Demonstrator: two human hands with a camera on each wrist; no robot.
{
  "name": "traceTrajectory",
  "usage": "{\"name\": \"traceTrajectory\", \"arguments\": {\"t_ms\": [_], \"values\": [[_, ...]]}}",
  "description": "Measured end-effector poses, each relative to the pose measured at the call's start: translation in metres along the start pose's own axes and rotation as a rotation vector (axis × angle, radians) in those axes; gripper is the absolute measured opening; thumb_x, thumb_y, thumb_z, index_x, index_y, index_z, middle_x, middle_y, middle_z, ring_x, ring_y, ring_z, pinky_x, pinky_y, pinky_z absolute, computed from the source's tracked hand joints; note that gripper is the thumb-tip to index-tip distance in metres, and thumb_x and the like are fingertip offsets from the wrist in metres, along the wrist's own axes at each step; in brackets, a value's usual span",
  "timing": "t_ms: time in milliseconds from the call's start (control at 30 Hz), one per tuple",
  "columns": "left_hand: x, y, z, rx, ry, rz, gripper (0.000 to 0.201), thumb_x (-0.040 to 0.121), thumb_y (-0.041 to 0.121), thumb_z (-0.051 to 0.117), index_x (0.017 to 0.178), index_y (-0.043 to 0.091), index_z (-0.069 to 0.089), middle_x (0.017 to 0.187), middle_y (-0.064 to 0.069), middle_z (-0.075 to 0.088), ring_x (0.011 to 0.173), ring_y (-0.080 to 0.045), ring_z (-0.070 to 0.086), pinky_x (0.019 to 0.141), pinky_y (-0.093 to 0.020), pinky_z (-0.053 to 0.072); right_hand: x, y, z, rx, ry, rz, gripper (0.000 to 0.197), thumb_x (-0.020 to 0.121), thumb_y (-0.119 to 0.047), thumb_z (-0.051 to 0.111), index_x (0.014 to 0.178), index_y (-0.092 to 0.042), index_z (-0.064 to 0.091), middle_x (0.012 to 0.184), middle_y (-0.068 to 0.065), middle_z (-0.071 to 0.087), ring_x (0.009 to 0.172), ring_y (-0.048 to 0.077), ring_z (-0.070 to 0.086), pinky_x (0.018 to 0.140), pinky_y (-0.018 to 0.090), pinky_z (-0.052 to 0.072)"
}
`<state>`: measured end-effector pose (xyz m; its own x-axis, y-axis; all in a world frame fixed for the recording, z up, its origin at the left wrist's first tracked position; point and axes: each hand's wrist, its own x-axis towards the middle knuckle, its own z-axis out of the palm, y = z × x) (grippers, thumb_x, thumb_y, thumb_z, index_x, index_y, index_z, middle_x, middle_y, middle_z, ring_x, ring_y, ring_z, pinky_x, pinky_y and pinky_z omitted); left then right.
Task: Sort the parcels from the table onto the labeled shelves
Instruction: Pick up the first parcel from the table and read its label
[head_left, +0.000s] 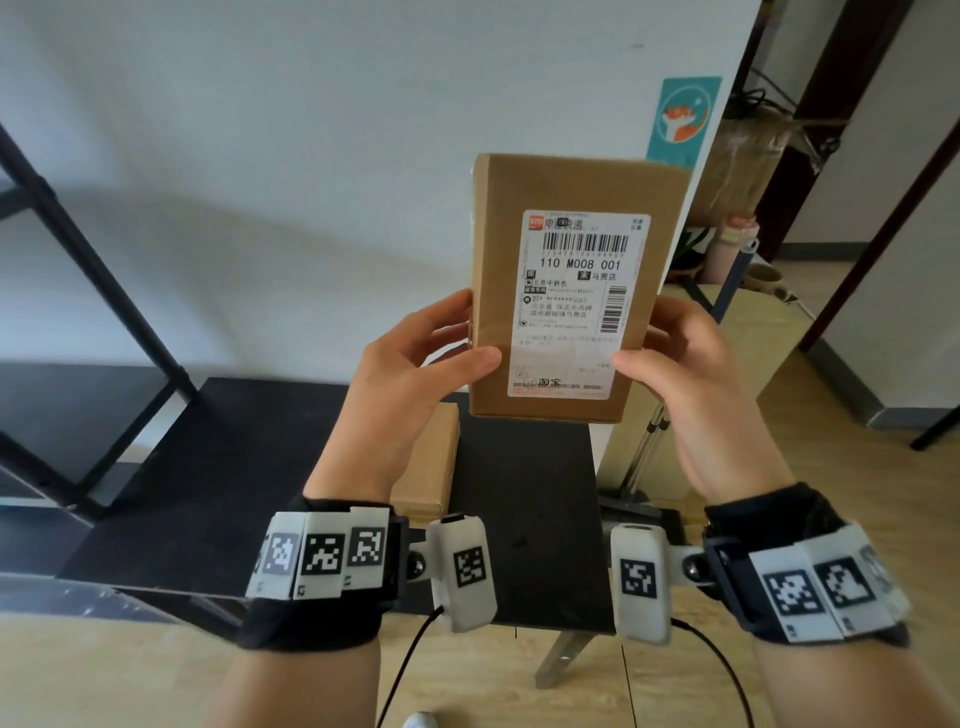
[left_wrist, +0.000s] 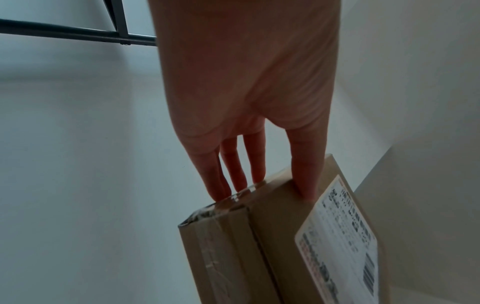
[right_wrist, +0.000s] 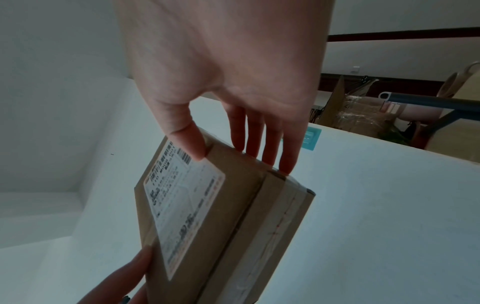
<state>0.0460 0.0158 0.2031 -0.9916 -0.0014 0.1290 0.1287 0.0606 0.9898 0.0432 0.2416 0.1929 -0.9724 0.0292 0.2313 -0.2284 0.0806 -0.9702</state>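
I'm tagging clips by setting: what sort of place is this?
Probably an improvised parcel-sorting corner in an office or flat: a labelled cardboard parcel held in both hands, a black table below, and a black metal shelf rack against a plain white wall.

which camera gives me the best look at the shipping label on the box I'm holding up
The head view: the shipping label faces that camera squarely, with its barcode and the code 110 M008 001 legible, on the cardboard parcel gripped by the left hand and right hand. Both wrist views show the label at a steep angle, its print blurred.
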Motion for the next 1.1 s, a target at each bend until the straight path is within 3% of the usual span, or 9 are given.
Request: {"name": "traceTrajectory", "arguments": {"t_ms": [333, 433, 500, 633, 800, 933, 1100], "values": [[0.001, 0.0, 0.001, -0.026, 0.025, -0.043, 0.044, 0.088, 0.024, 0.071, 0.131, 0.024, 0.064, 0.114, 0.005, 0.075, 0.109, -0.012, 0.07, 0.097, -0.04, 0.056, -0.003, -0.002, 0.006, 0.004, 0.022, 0.048, 0.038, 0.084, -0.033, 0.063, 0.119, -0.023, 0.058, 0.118, -0.007, 0.072, 0.114, 0.01, 0.066, 0.1, 0.041, 0.051], [0.003, -0.002, 0.003, -0.025, 0.049, -0.056, 0.046, 0.086, 0.034, 0.073, 0.13, 0.023, 0.065, 0.115, 0.003, 0.075, 0.111, -0.015, 0.069, 0.101, -0.041, 0.053, -0.001, -0.002, 0.009, -0.009, 0.03, 0.063, 0.032, 0.087, -0.034, 0.063, 0.117, -0.024, 0.058, 0.115, -0.007, 0.073, 0.11, 0.009, 0.068, 0.098, 0.04, 0.053], [0.004, -0.003, 0.004, -0.029, 0.056, -0.063, 0.05, 0.083, 0.038, 0.072, 0.13, 0.022, 0.065, 0.116, 0.002, 0.074, 0.113, -0.016, 0.069, 0.102, -0.042, 0.052, 0.0, -0.004, 0.01, -0.019, 0.037, 0.069, 0.034, 0.086, -0.036, 0.062, 0.117, -0.024, 0.057, 0.115, -0.007, 0.072, 0.109, 0.009, 0.068, 0.095, 0.036, 0.054], [0.007, -0.002, 0.005, -0.029, 0.059, -0.079, 0.041, 0.091, 0.031, 0.068, 0.13, 0.018, 0.064, 0.113, 0.003, 0.076, 0.108, -0.014, 0.071, 0.1, -0.039, 0.054, 0.004, -0.007, 0.013, -0.027, 0.047, 0.084, 0.021, 0.095, -0.028, 0.06, 0.115, -0.023, 0.057, 0.112, -0.009, 0.072, 0.104, 0.005, 0.067, 0.083, 0.024, 0.051], [0.007, 0.001, 0.008, -0.009, 0.073, -0.117, 0.031, 0.094, 0.032, 0.063, 0.122, 0.019, 0.066, 0.105, 0.006, 0.077, 0.1, -0.011, 0.071, 0.09, -0.03, 0.056, 0.007, -0.008, 0.016, -0.05, 0.056, 0.112, 0.027, 0.096, -0.032, 0.059, 0.12, -0.02, 0.057, 0.11, -0.009, 0.071, 0.101, 0.004, 0.066, 0.075, 0.022, 0.051], [0.003, 0.0, 0.006, 0.0, 0.088, -0.124, 0.028, 0.095, 0.033, 0.06, 0.119, 0.02, 0.066, 0.103, 0.007, 0.076, 0.098, -0.01, 0.071, 0.084, -0.025, 0.056, 0.009, -0.006, 0.02, -0.074, 0.037, 0.121, 0.033, 0.095, -0.035, 0.058, 0.124, -0.019, 0.056, 0.114, -0.006, 0.07, 0.105, 0.006, 0.065, 0.078, 0.021, 0.051], [-0.006, -0.001, -0.006, 0.004, 0.127, -0.125, 0.028, 0.096, 0.033, 0.059, 0.12, 0.019, 0.067, 0.1, 0.008, 0.076, 0.094, -0.007, 0.071, 0.077, -0.02, 0.054, 0.007, -0.005, 0.032, -0.085, -0.003, 0.128, 0.029, 0.093, -0.037, 0.06, 0.118, -0.022, 0.056, 0.113, -0.007, 0.07, 0.107, 0.007, 0.065, 0.087, 0.026, 0.051]]}}
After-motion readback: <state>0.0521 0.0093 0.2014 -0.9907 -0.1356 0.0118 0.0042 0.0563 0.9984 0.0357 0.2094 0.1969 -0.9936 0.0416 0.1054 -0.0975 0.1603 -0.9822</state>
